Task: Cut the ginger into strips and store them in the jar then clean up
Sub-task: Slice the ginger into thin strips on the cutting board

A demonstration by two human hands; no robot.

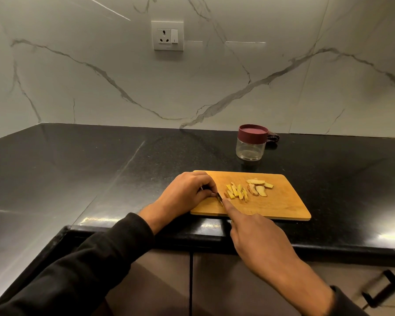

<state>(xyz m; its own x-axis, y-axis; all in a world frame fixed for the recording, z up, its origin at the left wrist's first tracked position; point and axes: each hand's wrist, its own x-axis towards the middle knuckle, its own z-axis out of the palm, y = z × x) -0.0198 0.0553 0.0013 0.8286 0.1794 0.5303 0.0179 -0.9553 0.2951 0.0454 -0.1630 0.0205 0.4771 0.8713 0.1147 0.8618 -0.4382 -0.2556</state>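
Head view: a rectangular wooden cutting board [283,201] lies on the glossy black stone counter [78,174], near its front edge. On the board, yellow cut ginger strips [235,191] sit just left of brown-skinned ginger slices [259,188]. The left hand [187,192] has its grip curled round a small dark-bladed knife [219,198]. The right hand [258,236] points its index finger at the blade, other fingers curled. Behind the board stands a clear plastic jar with a maroon lid [252,142], closed.

Marble wall [214,76], socket [168,35], black counter [78,167].
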